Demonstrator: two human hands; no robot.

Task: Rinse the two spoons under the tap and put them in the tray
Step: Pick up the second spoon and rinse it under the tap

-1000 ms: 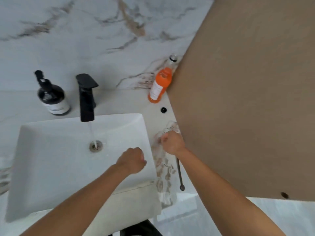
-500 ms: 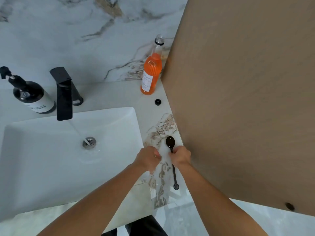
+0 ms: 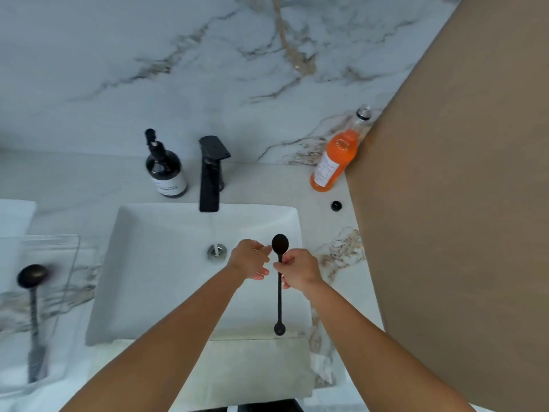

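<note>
My right hand (image 3: 298, 270) grips a long black spoon (image 3: 279, 304) near its neck, bowl pointing away from me, over the right side of the white sink (image 3: 148, 263). My left hand (image 3: 249, 258) is just left of the spoon's bowl, fingers loosely curled, holding nothing. Water runs from the black tap (image 3: 211, 173) toward the drain (image 3: 217, 251), left of the spoon. A second black spoon (image 3: 32, 316) lies in the clear tray (image 3: 69, 263) on the counter at far left.
A dark soap dispenser (image 3: 166, 173) stands left of the tap. An orange bottle (image 3: 334, 162) and a small black cap (image 3: 336, 206) sit at the back right. A brown panel (image 3: 460, 203) fills the right side, close to my right arm.
My right hand has lifted the spoon off the counter on the right and carried it over the sink. My left hand moved along beside it. The view swung left, showing the tray.
</note>
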